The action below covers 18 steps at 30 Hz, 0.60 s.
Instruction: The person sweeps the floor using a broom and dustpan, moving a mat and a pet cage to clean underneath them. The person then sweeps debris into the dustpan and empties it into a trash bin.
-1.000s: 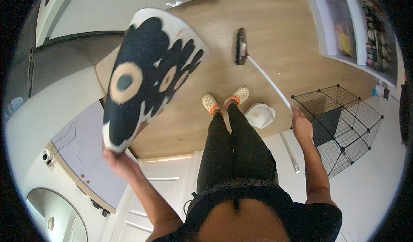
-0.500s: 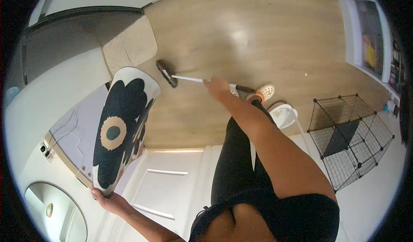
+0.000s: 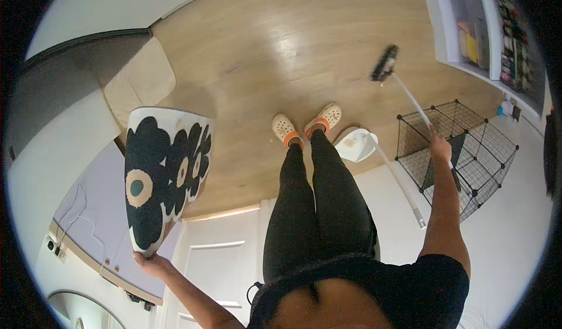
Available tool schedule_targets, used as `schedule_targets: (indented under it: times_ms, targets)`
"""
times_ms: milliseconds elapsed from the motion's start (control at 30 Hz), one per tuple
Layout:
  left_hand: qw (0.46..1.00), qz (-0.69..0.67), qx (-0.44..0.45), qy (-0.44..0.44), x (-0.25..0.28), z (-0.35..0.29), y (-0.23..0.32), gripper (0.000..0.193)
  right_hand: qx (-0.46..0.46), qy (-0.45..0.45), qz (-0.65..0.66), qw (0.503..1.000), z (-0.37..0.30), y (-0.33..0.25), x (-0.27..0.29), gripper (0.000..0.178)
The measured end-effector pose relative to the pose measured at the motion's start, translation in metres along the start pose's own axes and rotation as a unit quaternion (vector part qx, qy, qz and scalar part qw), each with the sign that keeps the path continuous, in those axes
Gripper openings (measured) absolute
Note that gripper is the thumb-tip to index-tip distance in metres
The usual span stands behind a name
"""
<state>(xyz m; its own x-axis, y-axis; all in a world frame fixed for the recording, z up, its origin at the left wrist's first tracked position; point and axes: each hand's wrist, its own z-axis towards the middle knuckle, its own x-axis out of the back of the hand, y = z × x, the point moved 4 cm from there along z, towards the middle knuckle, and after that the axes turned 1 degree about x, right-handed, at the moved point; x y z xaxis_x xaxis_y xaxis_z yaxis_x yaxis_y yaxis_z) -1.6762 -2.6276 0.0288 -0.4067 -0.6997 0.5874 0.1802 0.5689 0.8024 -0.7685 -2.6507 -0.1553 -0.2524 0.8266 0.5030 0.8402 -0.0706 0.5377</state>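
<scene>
My left hand (image 3: 153,264) is closed on the edge of a floor mat (image 3: 180,133), which hangs up off the floor. The mat is white with large black flowers and tan and dark centres, and it curves along its length. Out to the right, my right hand (image 3: 440,148) grips the pale handle of a broom (image 3: 412,96). Its dark-bristled head (image 3: 384,65) is at the floor, slightly blurred. A white long-handled dustpan (image 3: 355,148) stands right of my feet, its pole leaning toward the wall, with some specks in its pan.
A black wire-grid pen (image 3: 486,153) stands against the right wall. Shelving (image 3: 468,30) fills the far right. Cream clogs (image 3: 324,117) are on my feet on the wood floor (image 3: 281,13). A beige mat (image 3: 143,74) lies at left; a white door (image 3: 216,259) is lower left.
The broom has swung from the left of my feet to the far right, and my right arm has moved with it. The mat in my left hand has turned and shows more of its flowers.
</scene>
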Motion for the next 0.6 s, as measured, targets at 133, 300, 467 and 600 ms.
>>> schedule_targets:
  times_ms: [133,300,467,600]
  targets:
    - [0.991,-0.116,0.066,0.015,-0.011,-0.014,-0.006,0.041,-0.004,-0.009,0.032,0.999,-0.024,-0.017,0.054,0.047]
    - [0.977,-0.181,0.116,0.016,-0.007,-0.03,0.014,0.041,0.174,0.015,0.082,0.981,-0.039,-0.151,0.157,0.042]
    - [0.958,-0.242,0.155,0.01,-0.046,-0.056,0.061,0.041,0.371,0.112,0.113,0.915,0.018,-0.384,0.232,0.052]
    - [0.948,-0.272,0.164,0.001,-0.074,-0.076,0.092,0.04,0.393,0.116,0.165,0.897,0.055,-0.48,0.312,0.038]
